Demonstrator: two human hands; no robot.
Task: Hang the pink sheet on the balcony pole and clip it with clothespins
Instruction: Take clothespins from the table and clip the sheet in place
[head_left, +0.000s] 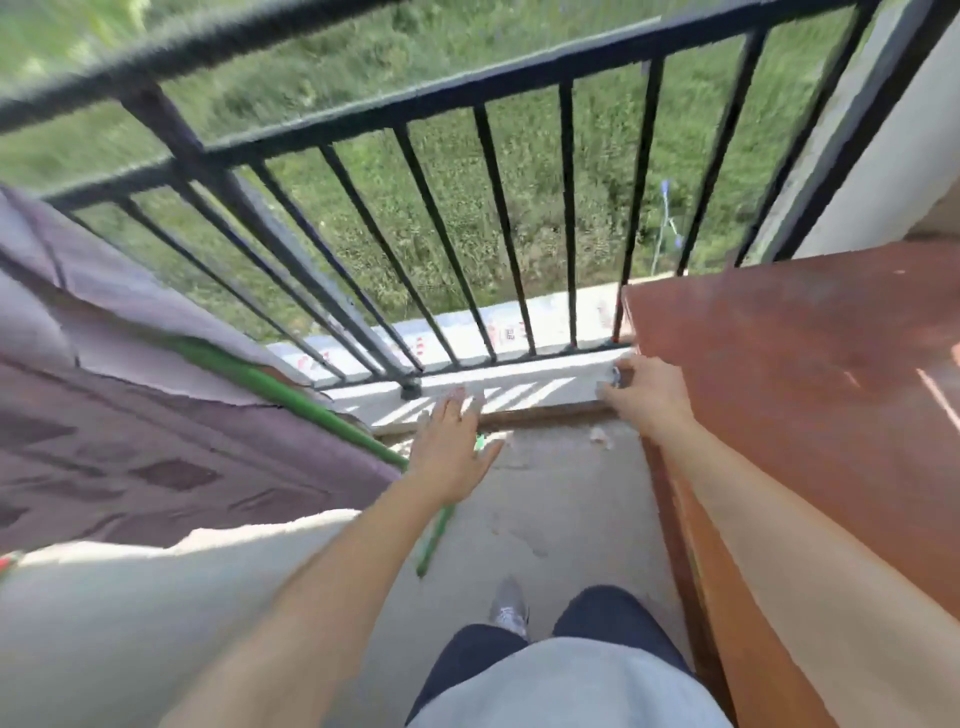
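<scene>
The pink sheet (130, 415) hangs at the left, draped over a green pole (291, 400) that slants down toward the middle. My left hand (452, 447) is flat with fingers spread, just past the sheet's right edge and in front of the pole. My right hand (641, 389) is near the corner of a brown board, fingers pinched on a small dark and silvery object that looks like a clothespin (616, 375); blur hides its shape.
A black metal balcony railing (467, 93) runs across the far side, grass below it. A reddish-brown wooden board (805, 389) fills the right. The concrete floor (545, 519) lies between, with my legs and shoe at the bottom.
</scene>
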